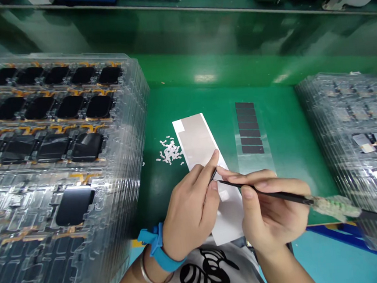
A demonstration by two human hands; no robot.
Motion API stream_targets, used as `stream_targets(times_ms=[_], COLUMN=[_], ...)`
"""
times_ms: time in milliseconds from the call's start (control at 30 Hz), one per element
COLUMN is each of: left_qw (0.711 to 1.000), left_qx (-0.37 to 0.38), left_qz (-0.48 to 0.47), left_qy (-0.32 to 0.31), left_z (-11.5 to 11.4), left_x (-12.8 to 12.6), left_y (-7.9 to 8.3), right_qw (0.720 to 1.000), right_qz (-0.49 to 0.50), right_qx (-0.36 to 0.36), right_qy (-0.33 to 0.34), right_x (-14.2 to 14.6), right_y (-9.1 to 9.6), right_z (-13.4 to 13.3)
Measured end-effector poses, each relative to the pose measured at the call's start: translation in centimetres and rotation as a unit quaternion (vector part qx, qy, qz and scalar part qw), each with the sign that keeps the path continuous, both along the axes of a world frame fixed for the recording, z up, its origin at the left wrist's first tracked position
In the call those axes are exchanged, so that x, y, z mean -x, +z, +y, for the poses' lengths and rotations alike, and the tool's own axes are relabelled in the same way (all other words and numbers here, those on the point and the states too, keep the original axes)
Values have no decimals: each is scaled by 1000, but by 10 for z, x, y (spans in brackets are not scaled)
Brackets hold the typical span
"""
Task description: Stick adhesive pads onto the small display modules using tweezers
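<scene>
Between my two hands, just above the long sheet (197, 140), a small dark part (214, 174) sits pinched in the fingers of my left hand (192, 207); my right hand (277, 213) grips black tweezers (287, 196), their tips right at it. Only a thin dark edge shows, since my fingers cover the rest. The sheet is pale grey with white margins, white scraps (170, 152) beside it, black strips (249, 126) to the right, and clear tray stacks (136, 115) flank both sides.

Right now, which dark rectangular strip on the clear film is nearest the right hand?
The bottom dark rectangular strip; all others lie farther from the right hand.
</scene>
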State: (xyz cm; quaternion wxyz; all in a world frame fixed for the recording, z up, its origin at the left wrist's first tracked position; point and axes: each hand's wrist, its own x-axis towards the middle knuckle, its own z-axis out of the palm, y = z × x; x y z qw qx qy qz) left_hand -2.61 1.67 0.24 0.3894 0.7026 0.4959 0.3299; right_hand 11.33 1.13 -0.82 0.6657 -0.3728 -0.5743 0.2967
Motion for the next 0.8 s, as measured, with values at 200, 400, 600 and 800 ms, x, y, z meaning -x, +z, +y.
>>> stream_targets(times_ms=[200,400,600,800], left_qw=[1000,1000,1000,1000], left_qx=[4,2,4,9], left_qz=[3,0,7,-2], left_qy=[-3,-2,-3,-8], left_z=[1,-1,0,0], left_x=[0,1,1,2], left_y=[1,0,2,0], right_qw=[1000,1000,1000,1000], right_qz=[16,22,21,0], right_qx=[2,0,-1,-16], right_qy=[-5,-8,-10,-7], right_x=[1,2,1,1], right_y=[0,1,1,1], right_z=[1,3,2,2])
